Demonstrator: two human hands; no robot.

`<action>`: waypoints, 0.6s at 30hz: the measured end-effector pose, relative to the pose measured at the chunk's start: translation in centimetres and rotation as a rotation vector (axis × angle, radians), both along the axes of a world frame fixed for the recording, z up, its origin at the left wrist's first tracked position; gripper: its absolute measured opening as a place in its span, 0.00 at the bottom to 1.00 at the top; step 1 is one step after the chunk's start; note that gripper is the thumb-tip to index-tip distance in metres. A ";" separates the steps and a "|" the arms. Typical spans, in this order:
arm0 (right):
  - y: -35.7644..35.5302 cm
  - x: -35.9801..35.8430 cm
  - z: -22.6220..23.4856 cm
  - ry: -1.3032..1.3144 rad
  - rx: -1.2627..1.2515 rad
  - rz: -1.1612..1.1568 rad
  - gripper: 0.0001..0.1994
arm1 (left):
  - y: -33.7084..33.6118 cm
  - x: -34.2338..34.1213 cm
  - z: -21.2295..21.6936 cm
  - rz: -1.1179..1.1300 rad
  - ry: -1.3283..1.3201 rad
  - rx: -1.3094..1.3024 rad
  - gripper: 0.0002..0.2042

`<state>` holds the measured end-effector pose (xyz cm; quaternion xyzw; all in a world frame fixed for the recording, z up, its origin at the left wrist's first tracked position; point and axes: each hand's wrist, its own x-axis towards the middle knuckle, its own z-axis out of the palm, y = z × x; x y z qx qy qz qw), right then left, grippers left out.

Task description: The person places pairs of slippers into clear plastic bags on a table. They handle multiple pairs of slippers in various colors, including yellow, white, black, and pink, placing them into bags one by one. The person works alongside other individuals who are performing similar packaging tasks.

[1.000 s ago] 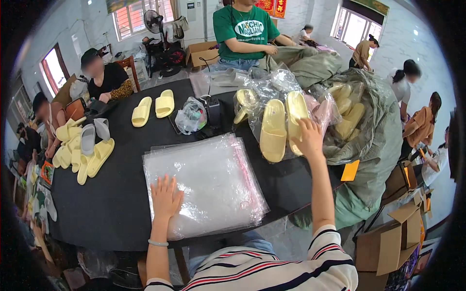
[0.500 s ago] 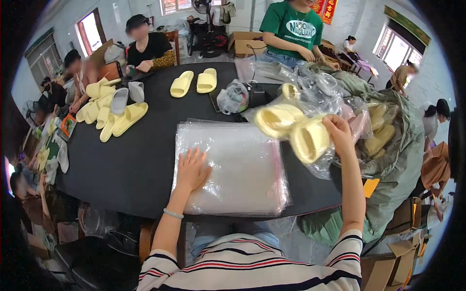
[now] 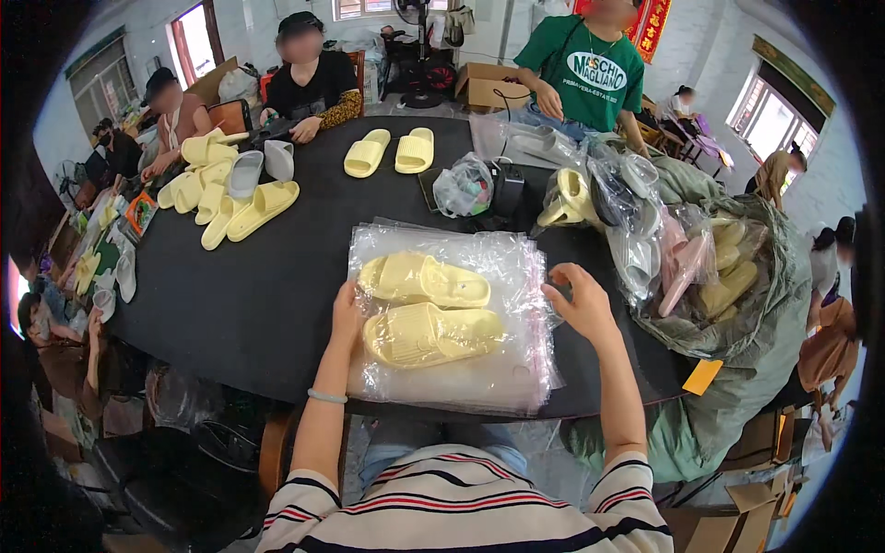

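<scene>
A pair of yellow slippers point(image 3: 426, 336) inside a clear plastic bag lies side by side on a stack of clear plastic bags point(image 3: 442, 389) in front of me. My left hand point(image 3: 345, 318) is against the left edge of the bagged pair, its fingers straight and seen from the side. Just past the stack's right edge is my right hand point(image 3: 583, 304), thumb and fingers apart, with nothing in its grasp. Some of the left fingers are hidden.
Loose yellow and grey slippers point(image 3: 263, 208) are heaped on the left of the dark table point(image 3: 230, 304). Another yellow pair point(image 3: 367, 152) stands at the far side. A big greenish sack point(image 3: 770, 286) with bagged slippers is at the right. Two people sit or stand across the table.
The bagged yellow slippers went from my right hand at the right onto the bag stack, and that hand let go. My left hand slid from the stack's top to its left edge.
</scene>
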<state>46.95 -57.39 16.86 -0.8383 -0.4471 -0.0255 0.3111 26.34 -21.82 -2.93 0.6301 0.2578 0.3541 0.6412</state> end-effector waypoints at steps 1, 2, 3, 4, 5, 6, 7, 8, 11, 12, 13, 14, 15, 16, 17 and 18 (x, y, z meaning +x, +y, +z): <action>-0.5 1.1 -1.5 -0.030 -0.006 -0.057 0.16 | -0.2 0.3 1.1 0.047 -0.041 -0.071 0.18; -1.3 2.3 -3.5 0.169 -0.010 -0.024 0.19 | -0.2 0.5 2.3 0.038 -0.126 -0.291 0.18; -1.7 2.9 -5.4 0.276 0.062 0.121 0.20 | 0.3 0.3 2.6 -0.015 -0.181 -0.414 0.17; -1.9 2.4 -6.6 0.289 0.078 0.200 0.19 | 1.2 -0.2 2.7 -0.066 -0.234 -0.533 0.16; -1.4 1.3 -6.6 0.307 0.092 0.278 0.18 | 1.4 -0.7 3.6 -0.116 -0.281 -0.655 0.16; -1.2 0.5 -6.2 0.253 0.034 0.295 0.12 | 1.2 -0.1 4.2 -0.021 -0.229 -0.637 0.14; -1.2 -0.3 -5.3 0.204 0.044 0.320 0.10 | 1.0 0.2 4.6 -0.007 -0.145 -0.515 0.13; -1.2 -1.0 -4.7 0.154 0.055 0.341 0.07 | 1.0 0.7 4.7 0.003 -0.059 -0.393 0.12; -1.8 -2.1 -3.7 0.177 0.218 0.482 0.03 | 1.4 1.8 5.0 0.050 -0.013 -0.289 0.10; -2.1 -2.6 -2.7 0.158 0.234 0.532 0.03 | 1.3 2.4 5.4 0.054 -0.031 -0.288 0.09; -2.5 -3.1 -1.5 0.135 0.251 0.582 0.03 | 1.5 2.8 6.0 0.056 -0.050 -0.286 0.09; -2.7 -3.9 -0.2 0.163 0.249 0.624 0.04 | 2.1 3.4 6.3 0.082 -0.038 -0.300 0.08; -2.8 -4.5 0.2 0.222 0.214 0.644 0.04 | 2.6 3.7 6.5 0.064 -0.030 -0.296 0.08; -3.2 -5.0 0.3 0.281 0.176 0.653 0.04 | 2.9 4.2 6.7 0.035 -0.020 -0.296 0.08; -3.4 -5.4 0.2 0.339 0.138 0.663 0.05 | 3.1 4.5 7.1 0.007 -0.010 -0.295 0.07; -3.6 -5.0 -0.5 0.373 0.048 0.726 0.09 | 3.6 4.6 7.2 -0.055 0.039 -0.322 0.09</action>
